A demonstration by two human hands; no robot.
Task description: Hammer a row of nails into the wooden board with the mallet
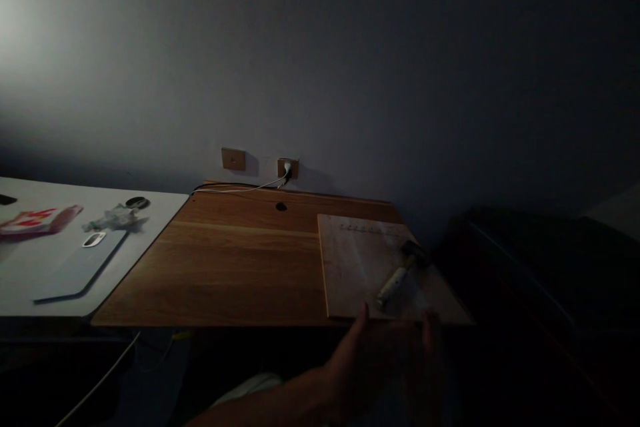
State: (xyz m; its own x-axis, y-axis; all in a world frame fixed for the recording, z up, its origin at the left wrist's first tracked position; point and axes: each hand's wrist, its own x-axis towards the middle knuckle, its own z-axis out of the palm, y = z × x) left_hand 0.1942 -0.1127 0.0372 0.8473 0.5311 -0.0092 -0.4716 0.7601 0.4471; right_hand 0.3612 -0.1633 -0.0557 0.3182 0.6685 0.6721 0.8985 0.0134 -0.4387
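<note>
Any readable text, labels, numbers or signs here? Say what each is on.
Nothing legible.
Red-and-white packet: red print, too blurred to read.
Wooden board: row of small marks along far edge, too small to read.
Hammer: no marking visible.

Left of frame, a white tabletop (pixel 30 293) carries a flat grey-blue tablet (pixel 80 270), a red packet (pixel 37 220) and crumpled clear wrapping (pixel 113 217). Up centre, a white charger plug (pixel 287 167) sits in its tan wall socket.
</note>
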